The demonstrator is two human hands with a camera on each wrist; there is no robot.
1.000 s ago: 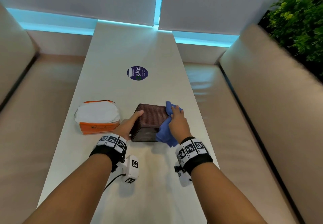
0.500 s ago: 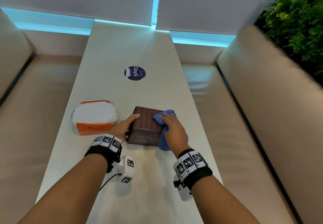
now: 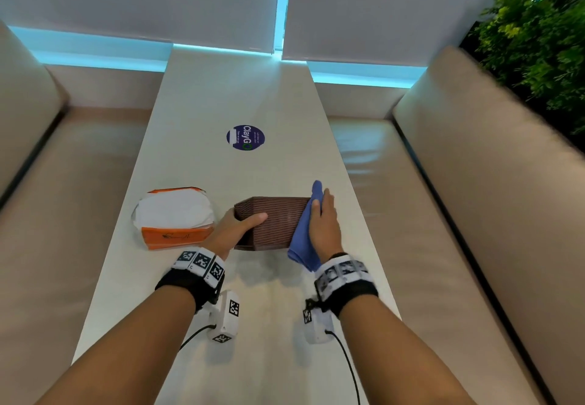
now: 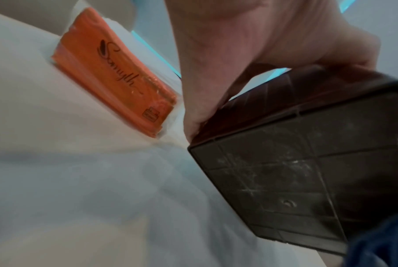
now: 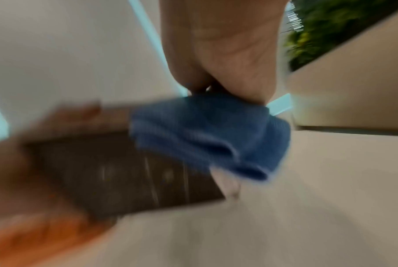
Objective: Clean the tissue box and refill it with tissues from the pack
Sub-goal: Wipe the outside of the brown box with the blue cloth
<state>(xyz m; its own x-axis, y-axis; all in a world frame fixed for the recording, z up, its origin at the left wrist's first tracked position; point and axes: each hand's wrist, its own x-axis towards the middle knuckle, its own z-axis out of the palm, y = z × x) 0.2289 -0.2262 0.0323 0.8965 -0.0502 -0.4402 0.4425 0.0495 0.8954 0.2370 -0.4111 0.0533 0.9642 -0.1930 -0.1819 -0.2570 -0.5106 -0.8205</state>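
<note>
A brown woven tissue box [image 3: 275,221] lies tipped on the white table [image 3: 240,94], its scuffed underside [image 4: 296,180] turned toward me. My left hand [image 3: 235,227] grips the box's left end, thumb across the upper face. My right hand [image 3: 323,224] holds a blue cloth [image 3: 302,233] against the box's right end, fingers stretched along it. The cloth sticks out past the fingertips and hangs below the wrist. In the blurred right wrist view the cloth [image 5: 211,133] bunches under my palm beside the box [image 5: 124,171]. An orange and white tissue pack [image 3: 174,218] lies just left of my left hand.
A round purple sticker [image 3: 245,137] sits on the table farther out. Beige cushioned benches [image 3: 474,183] run along both long sides. Green plants [image 3: 538,40] stand at the far right. Cables trail from both wrist cameras over the near table.
My right hand has slid the blue cloth from the box's top over to its right end and farther away from me. The left hand keeps its hold on the box.
</note>
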